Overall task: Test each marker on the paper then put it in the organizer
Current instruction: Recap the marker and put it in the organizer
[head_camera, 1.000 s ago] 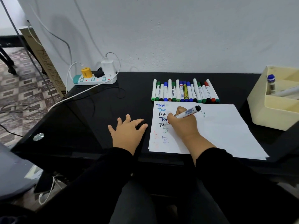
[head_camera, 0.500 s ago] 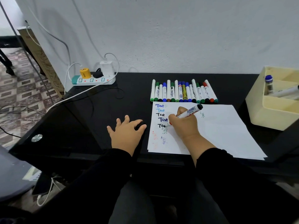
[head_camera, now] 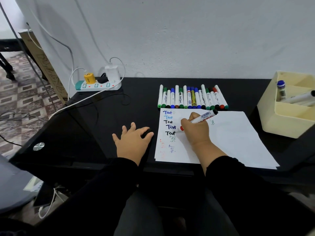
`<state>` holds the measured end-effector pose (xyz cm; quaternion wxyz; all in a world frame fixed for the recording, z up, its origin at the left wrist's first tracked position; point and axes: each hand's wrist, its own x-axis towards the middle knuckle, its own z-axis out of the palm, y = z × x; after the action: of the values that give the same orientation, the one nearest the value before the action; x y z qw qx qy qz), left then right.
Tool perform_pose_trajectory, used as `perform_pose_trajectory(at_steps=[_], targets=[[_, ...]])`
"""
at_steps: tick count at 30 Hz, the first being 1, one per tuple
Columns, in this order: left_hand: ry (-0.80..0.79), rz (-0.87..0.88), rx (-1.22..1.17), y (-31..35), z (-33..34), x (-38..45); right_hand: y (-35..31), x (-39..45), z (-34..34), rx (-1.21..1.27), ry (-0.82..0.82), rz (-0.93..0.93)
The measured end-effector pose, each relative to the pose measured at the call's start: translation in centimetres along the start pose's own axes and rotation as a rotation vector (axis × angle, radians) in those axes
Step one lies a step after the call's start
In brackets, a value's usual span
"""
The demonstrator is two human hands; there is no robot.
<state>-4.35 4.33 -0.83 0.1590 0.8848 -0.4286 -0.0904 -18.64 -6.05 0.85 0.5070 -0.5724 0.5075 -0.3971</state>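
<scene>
Since a second ago the right hand (head_camera: 196, 132) has finished another black "Test" at the foot of the column and shifted a little right of it; the left hand (head_camera: 132, 142) has stayed where it was, and the row of markers has not moved.

Head view: the right hand's fingers are curled round a white marker (head_camera: 202, 117) with a barcode label and a black end, held slanted with its tip down near the last written word, on or just above the paper (head_camera: 238, 138); which of the two I cannot tell. The left hand lies spread and relaxed on the black bench (head_camera: 105, 120), its thumb and forefinger touching a small black thing, probably the marker's cap (head_camera: 147, 133). The untested markers (head_camera: 192, 97) lie side by side just behind the paper. The cream organizer (head_camera: 286, 120) stands well to the right, with a few markers already in its compartments.

Risks, as I judge them: the heel of the writing hand rests over fresh ink and could smear it. The paper is loose, with no hand pinning it, so a hard stroke may slide it. The cap sits loosely under the left fingers and could roll off the bench edge. Reaching for the organizer uncapped could streak the sleeve (head_camera: 238, 184) or the sheet.
</scene>
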Motion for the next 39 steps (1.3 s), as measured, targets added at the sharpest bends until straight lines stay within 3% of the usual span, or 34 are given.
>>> perform_pose_trajectory(at_steps=[6,11,19,26,39], targets=[[-0.025,-0.007,-0.019,0.2,-0.4,-0.1,-1.7,1.3,-0.7,0.104,-0.074,0.292],[-0.069,0.004,-0.155,0.2,-1.5,-0.6,-2.6,1.4,-1.2,0.092,-0.196,0.335],[-0.067,0.194,-0.550,2.6,-4.8,-2.2,-5.2,0.5,-2.8,0.382,-0.212,0.173],[-0.187,0.241,-0.965,5.9,-6.5,-4.3,-7.4,-2.1,-4.1,0.333,-0.226,0.034],[-0.292,0.299,-0.955,7.4,-7.0,-5.4,-7.4,-3.2,-5.8,0.325,-0.291,-0.052]])
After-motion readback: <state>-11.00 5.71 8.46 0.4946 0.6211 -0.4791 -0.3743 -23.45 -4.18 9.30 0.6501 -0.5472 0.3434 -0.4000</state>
